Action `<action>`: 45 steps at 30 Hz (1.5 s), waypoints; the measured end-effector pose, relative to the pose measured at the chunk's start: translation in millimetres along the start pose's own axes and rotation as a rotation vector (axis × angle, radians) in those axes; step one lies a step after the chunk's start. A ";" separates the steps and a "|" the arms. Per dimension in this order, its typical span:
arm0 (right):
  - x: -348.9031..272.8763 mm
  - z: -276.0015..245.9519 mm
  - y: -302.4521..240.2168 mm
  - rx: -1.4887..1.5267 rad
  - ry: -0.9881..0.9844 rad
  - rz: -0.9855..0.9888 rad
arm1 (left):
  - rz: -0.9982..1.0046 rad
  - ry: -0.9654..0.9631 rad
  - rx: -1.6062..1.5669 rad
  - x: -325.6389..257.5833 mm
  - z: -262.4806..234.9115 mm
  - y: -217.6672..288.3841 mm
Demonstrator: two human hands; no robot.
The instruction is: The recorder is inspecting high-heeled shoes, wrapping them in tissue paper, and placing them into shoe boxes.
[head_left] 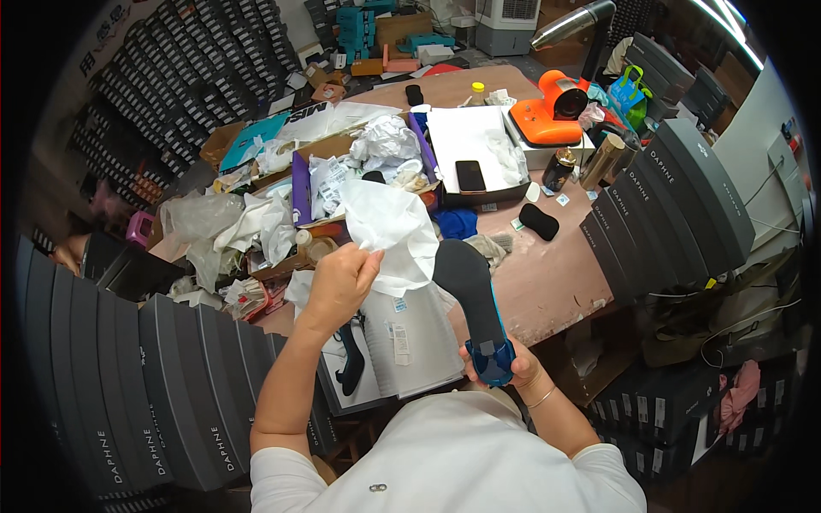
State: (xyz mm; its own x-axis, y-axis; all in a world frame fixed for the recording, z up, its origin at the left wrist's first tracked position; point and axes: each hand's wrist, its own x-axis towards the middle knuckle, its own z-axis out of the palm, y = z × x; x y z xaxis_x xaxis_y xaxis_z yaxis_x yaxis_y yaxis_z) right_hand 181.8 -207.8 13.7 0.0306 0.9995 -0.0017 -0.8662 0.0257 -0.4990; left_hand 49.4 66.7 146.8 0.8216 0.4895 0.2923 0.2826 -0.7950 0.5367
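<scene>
My left hand (pixel 340 280) pinches a crumpled sheet of white tissue paper (pixel 392 235), which hangs over the front of the table. My right hand (pixel 523 363) is closed round the glossy blue heel end of a shoe (pixel 481 312). The shoe's dark sole faces up and its toe points away from me. Below my left hand lies a shoe box (pixel 385 395) lined with pale paper. Inside it is a second dark shoe (pixel 349 359), partly hidden by my left forearm and the paper.
Behind my hands stands a purple-edged box (pixel 301 192) full of crumpled paper. A phone (pixel 469 176) lies on a white box lid. An orange machine (pixel 547 111) sits farther back. Grey shoe boxes are stacked at left (pixel 162 385) and right (pixel 676 201). A black pad (pixel 539 221) rests on the table.
</scene>
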 end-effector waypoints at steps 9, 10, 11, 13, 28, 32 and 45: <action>19.5 57.6 -44.7 -0.459 -0.345 0.371 | -0.061 0.231 -0.441 -94.4 28.6 -7.0; 33.4 47.9 -34.4 -0.483 -0.357 0.410 | -0.042 0.270 -0.541 -112.4 31.5 -4.9; 48.9 41.4 -22.5 -0.592 -0.325 0.495 | -0.186 0.335 -0.546 -133.6 36.4 -6.2; 66.5 38.3 -5.5 -1.079 -0.212 0.609 | -0.461 0.443 -0.547 -166.6 58.7 -20.8; 65.6 33.3 24.8 -0.757 -0.496 0.492 | -0.254 0.295 -0.013 -156.8 39.8 -43.3; 77.2 54.4 39.0 -0.258 -0.086 0.501 | -0.213 0.340 -0.339 -157.7 23.8 7.5; 104.8 39.8 76.8 -0.545 0.285 0.134 | 0.119 0.400 -0.238 -132.4 45.3 27.0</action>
State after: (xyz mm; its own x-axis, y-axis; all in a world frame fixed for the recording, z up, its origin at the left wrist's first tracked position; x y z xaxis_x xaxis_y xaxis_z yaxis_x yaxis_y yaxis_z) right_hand 98.7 -100.4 9.7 0.1362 0.9478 -0.2883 -0.4957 -0.1867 -0.8482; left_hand -29.4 -35.8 86.7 0.5735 0.5369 0.6188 0.0386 -0.7722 0.6343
